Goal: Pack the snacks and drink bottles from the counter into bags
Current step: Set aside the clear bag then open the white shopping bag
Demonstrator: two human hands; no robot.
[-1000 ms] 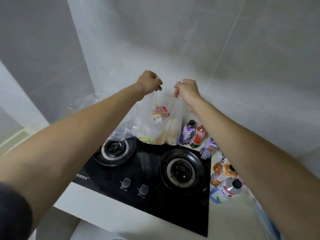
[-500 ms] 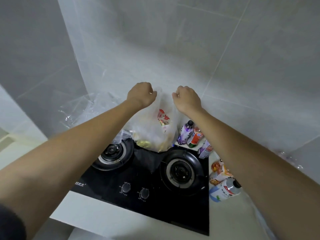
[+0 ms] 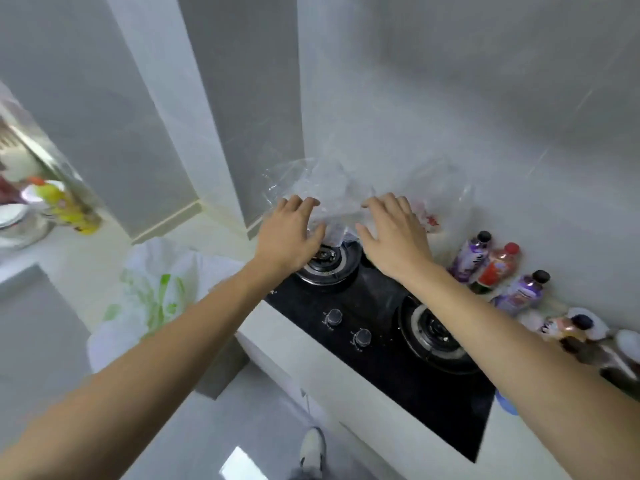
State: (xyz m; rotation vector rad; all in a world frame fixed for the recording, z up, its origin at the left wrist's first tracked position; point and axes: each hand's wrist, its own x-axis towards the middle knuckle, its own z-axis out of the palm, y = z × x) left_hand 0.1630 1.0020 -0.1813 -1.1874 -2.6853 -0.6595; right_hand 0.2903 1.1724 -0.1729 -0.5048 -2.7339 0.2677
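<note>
A clear plastic bag (image 3: pixel 334 188) with snacks inside sits crumpled against the wall behind the left burner. A red-printed snack packet (image 3: pixel 429 220) shows through its right side. My left hand (image 3: pixel 291 233) and my right hand (image 3: pixel 394 230) hover at the bag's near side with fingers spread, holding nothing. Whether the fingertips touch the plastic is unclear. Along the wall to the right stand a purple bottle (image 3: pixel 471 254) and a red bottle (image 3: pixel 498 268). A second purple bottle (image 3: pixel 519 292) lies beside them, with more bottles (image 3: pixel 568 330) further right.
A black two-burner gas hob (image 3: pixel 381 344) fills the counter under my arms. A white and green plastic bag (image 3: pixel 152 289) bulges at the hob's left. A yellow bottle (image 3: pixel 65 209) stands on the far left counter. My shoe (image 3: pixel 311 448) shows on the floor.
Both hands held the bag's top pinched and raised above the hob. The bag now rests behind the left burner, both hands have opened, and my view has swung left.
</note>
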